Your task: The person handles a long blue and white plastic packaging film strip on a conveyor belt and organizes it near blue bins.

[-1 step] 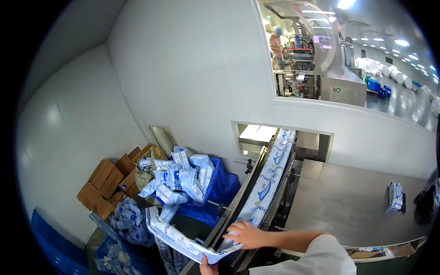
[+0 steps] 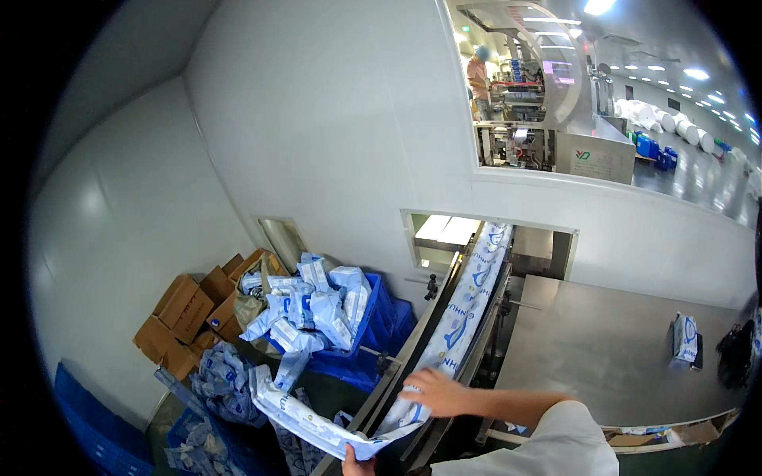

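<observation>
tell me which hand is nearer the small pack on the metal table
Right. The right hand is at the printed film, left of the pack; the left hand is farther left and lower in view.

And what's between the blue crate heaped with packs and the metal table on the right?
The head view shows the conveyor there, carrying a long blue-and-white printed strip, with the right hand over the strip's near part.

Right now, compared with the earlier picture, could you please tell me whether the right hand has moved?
Yes; judged against the steel table, the right hand has shifted slightly up and to the right in the view.
</observation>
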`<action>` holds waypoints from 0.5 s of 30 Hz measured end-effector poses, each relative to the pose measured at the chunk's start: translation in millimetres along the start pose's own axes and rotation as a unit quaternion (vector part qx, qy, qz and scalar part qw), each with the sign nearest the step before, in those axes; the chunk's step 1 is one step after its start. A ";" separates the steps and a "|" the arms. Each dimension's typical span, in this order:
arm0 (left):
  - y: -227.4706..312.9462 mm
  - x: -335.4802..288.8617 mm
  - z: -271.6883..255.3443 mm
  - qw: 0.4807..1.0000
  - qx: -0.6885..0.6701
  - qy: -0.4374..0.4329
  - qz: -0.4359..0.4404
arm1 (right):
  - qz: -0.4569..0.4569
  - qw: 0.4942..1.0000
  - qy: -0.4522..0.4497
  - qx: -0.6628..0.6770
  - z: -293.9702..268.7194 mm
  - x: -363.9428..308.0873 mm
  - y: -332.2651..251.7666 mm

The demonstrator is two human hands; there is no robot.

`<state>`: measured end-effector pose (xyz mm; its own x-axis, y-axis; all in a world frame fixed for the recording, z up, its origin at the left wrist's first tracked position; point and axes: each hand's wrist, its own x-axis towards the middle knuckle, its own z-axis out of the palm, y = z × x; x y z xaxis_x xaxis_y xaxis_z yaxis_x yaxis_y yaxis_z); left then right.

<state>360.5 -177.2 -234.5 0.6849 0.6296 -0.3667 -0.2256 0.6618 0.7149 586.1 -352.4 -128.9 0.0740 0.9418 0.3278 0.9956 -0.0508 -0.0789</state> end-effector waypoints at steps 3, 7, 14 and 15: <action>13.8 -12.4 -16.6 0.999 -0.040 -0.026 -0.021 | 0.045 0.999 0.024 -0.016 -8.1 -13.2 34.9; 50.1 -36.0 -1.5 0.997 0.002 0.074 0.005 | 0.138 0.987 0.027 -0.080 25.5 -33.3 89.3; 92.5 -18.1 -16.1 0.994 -0.063 0.030 0.086 | 0.156 0.987 -0.029 -0.033 60.3 -10.9 59.2; 98.8 -14.0 -9.2 0.994 -0.071 0.020 0.081 | 0.156 0.987 0.029 -0.010 74.0 -12.9 61.1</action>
<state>322.2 -116.9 -164.2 0.6048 0.7462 -0.2783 -0.4287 0.5995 0.6759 641.7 -343.1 -207.6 0.3802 0.8585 0.3442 0.9246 -0.3429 -0.1660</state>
